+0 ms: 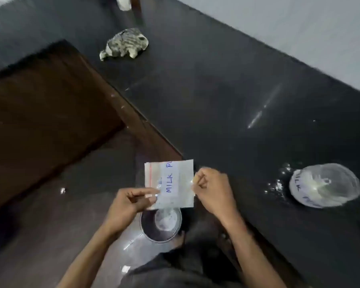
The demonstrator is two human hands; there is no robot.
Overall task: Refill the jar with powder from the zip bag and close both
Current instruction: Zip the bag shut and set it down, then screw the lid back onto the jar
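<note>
At the near centre of the scene, both hands held a small clear zip bag (173,181), hand-lettered "MILK P…", directly above the open mouth of the jar (150,225). The left hand (131,202) pinched the bag's near left edge between thumb and fingertips, close to the red-lined zip strip, which faced left. The right hand (213,191) pinched the opposite edge, its fingers curled tight on the plastic. A patch of white powder (167,220) was visible inside the jar. Whether any was falling at that moment could not be determined, as the view was blurred. What the jar stood on could not be made out either. The jar's clear lid (325,186), also lettered, lay well apart to the right on the black counter (216,90), with white specks (275,185) scattered just beside it. A crumpled patterned cloth (125,43) lay at the far side. Assessment: the bag looked flat and near empty, so the refill appeared well advanced. Left to do, on this evidence, were pressing the zip closed, fetching the lid and fitting it to the jar.
</note>
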